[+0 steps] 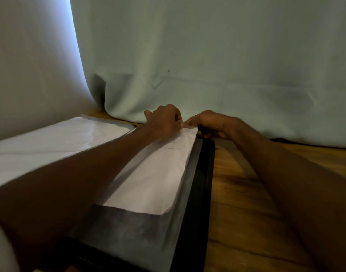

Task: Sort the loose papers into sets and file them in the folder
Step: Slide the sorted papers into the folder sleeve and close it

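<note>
A black folder lies open on the wooden table, running away from me. A white paper lies in its right half, inside a clear sleeve. My left hand pinches the paper's far top edge with curled fingers. Just to its right, my right hand grips the far corner of the sleeve and folder. The fingertips of both hands nearly meet there. More white sheets in glossy sleeves spread over the folder's left half, partly hidden by my left forearm.
A pale green curtain hangs right behind the folder and drapes onto the table. Bare wooden tabletop extends to the right of the folder. A brighter white cloth hangs at the far left.
</note>
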`<state>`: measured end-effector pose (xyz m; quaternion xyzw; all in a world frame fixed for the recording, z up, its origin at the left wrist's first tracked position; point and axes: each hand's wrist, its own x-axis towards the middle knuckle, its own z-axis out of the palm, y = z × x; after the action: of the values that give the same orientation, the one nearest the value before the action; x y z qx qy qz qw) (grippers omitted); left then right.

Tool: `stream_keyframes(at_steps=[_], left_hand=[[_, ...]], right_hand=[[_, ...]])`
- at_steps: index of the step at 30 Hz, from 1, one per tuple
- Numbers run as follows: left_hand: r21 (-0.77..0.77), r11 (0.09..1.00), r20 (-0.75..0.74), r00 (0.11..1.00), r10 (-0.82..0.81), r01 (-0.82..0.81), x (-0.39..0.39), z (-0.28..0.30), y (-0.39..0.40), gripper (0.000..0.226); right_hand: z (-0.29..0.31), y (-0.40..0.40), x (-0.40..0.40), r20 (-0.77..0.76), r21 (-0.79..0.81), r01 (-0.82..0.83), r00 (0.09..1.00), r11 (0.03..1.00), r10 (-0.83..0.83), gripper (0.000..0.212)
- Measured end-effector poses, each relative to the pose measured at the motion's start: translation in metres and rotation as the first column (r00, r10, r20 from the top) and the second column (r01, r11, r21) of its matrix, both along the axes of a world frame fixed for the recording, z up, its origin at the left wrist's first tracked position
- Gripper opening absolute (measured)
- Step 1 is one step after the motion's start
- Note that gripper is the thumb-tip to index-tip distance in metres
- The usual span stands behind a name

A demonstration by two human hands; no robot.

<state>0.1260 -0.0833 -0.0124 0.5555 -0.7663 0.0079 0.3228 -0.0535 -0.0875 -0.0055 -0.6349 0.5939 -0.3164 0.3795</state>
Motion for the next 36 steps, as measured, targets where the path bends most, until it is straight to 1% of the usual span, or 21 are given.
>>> stream_keyframes(at_steps=[2, 5, 7, 9, 10, 12, 13, 15, 17, 18, 19, 20, 21, 23, 24, 26, 27, 30, 33, 35, 36], left_hand=[[0.024, 1.0, 0.016, 1.0, 0.006, -0.006, 0.003, 0.002, 0.005, 0.008], [0.063, 0.998, -0.036, 0.999, 0.018, -0.016, 0.007, 0.002, 0.013, 0.008], [0.056, 0.998, -0.047, 0.998, 0.042, -0.039, 0.011, 0.002, 0.022, 0.016], [0.062, 0.995, -0.081, 0.993, 0.085, -0.08, 0.025, 0.007, 0.028, 0.037], [0.089, 0.992, -0.116, 0.988, 0.098, -0.088, 0.035, 0.008, 0.035, 0.047], [0.152, 0.986, -0.159, 0.983, 0.087, -0.063, 0.058, 0.013, 0.053, 0.056], [0.176, 0.983, -0.162, 0.984, 0.077, -0.048, 0.068, 0.013, 0.065, 0.056], [0.229, 0.973, -0.174, 0.984, 0.034, 0.007, 0.079, 0.006, 0.094, 0.053], [0.265, 0.963, -0.209, 0.978, 0.014, 0.043, 0.086, -0.005, 0.123, 0.053], [0.255, 0.966, -0.216, 0.976, 0.018, 0.039, 0.089, -0.009, 0.135, 0.054], [0.222, 0.975, -0.231, 0.973, 0.031, 0.022, 0.093, -0.014, 0.145, 0.052], [0.191, 0.981, -0.244, 0.968, 0.059, -0.012, 0.101, -0.016, 0.156, 0.049], [0.167, 0.985, -0.252, 0.963, 0.095, -0.053, 0.109, -0.019, 0.165, 0.045], [0.146, 0.972, -0.239, 0.947, 0.213, -0.182, 0.133, -0.021, 0.182, 0.042], [0.128, 0.957, -0.226, 0.932, 0.282, -0.259, 0.146, -0.024, 0.188, 0.041], [0.07, 0.915, -0.216, 0.889, 0.404, -0.398, 0.173, -0.033, 0.201, 0.039], [0.049, 0.888, -0.219, 0.863, 0.456, -0.457, 0.192, -0.036, 0.21, 0.04], [0.034, 0.832, -0.24, 0.804, 0.544, -0.553, 0.222, -0.048, 0.223, 0.043], [0.092, 0.803, -0.379, 0.726, 0.575, -0.588, 0.251, -0.063, 0.227, 0.066], [0.166, 0.755, -0.453, 0.631, 0.63, -0.634, 0.266, -0.068, 0.225, 0.087], [0.2, 0.733, -0.465, 0.596, 0.655, -0.65, 0.269, -0.067, 0.225, 0.092]], right_hand=[[0.007, 0.01, 0.004, -0.08, 0.052, 0.003, 0.997, 0.999, 0.001, 0.029], [0.01, 0.027, 0.011, -0.063, 0.098, 0.007, 0.998, 0.995, -0.001, 0.046], [0.008, 0.037, 0.017, 0.007, 0.036, 0.071, 0.997, 0.997, -0.071, 0.042], [0.004, 0.046, 0.024, 0.087, -0.078, 0.205, 0.976, 0.976, -0.199, 0.04], [-0.001, 0.054, 0.027, 0.079, -0.127, 0.271, 0.962, 0.954, -0.262, 0.044], [-0.011, 0.076, 0.035, 0.01, -0.174, 0.326, 0.944, 0.929, -0.329, 0.049], [-0.012, 0.091, 0.042, -0.004, -0.179, 0.317, 0.946, 0.931, -0.323, 0.045], [-0.014, 0.119, 0.05, 0.022, -0.174, 0.324, 0.945, 0.93, -0.325, 0.029], [-0.014, 0.14, 0.06, 0.045, -0.162, 0.352, 0.936, 0.922, -0.349, 0.027], [-0.013, 0.149, 0.065, 0.048, -0.158, 0.369, 0.929, 0.916, -0.366, 0.027], [-0.013, 0.154, 0.07, 0.028, -0.162, 0.383, 0.923, 0.91, -0.383, 0.023], [-0.015, 0.16, 0.077, -0.027, -0.182, 0.393, 0.915, 0.902, -0.404, 0.021], [-0.016, 0.165, 0.081, -0.116, -0.218, 0.396, 0.897, 0.892, -0.427, 0.025], [-0.02, 0.174, 0.098, -0.323, -0.362, 0.31, 0.843, 0.879, -0.43, 0.039], [-0.021, 0.178, 0.107, -0.371, -0.417, 0.223, 0.843, 0.881, -0.389, 0.041], [-0.026, 0.184, 0.13, -0.387, -0.433, 0.04, 0.894, 0.901, -0.226, 0.041], [-0.028, 0.186, 0.15, -0.407, -0.411, -0.049, 0.903, 0.91, -0.136, 0.039], [-0.028, 0.186, 0.178, -0.533, -0.387, -0.21, 0.846, 0.898, -0.032, 0.029], [-0.023, 0.182, 0.2, -0.522, -0.404, -0.221, 0.853, 0.888, -0.025, 0.024], [-0.025, 0.182, 0.209, -0.529, -0.38, -0.241, 0.849, 0.893, 0.004, 0.031], [-0.028, 0.182, 0.212, -0.556, -0.359, -0.267, 0.831, 0.894, 0.025, 0.036]])
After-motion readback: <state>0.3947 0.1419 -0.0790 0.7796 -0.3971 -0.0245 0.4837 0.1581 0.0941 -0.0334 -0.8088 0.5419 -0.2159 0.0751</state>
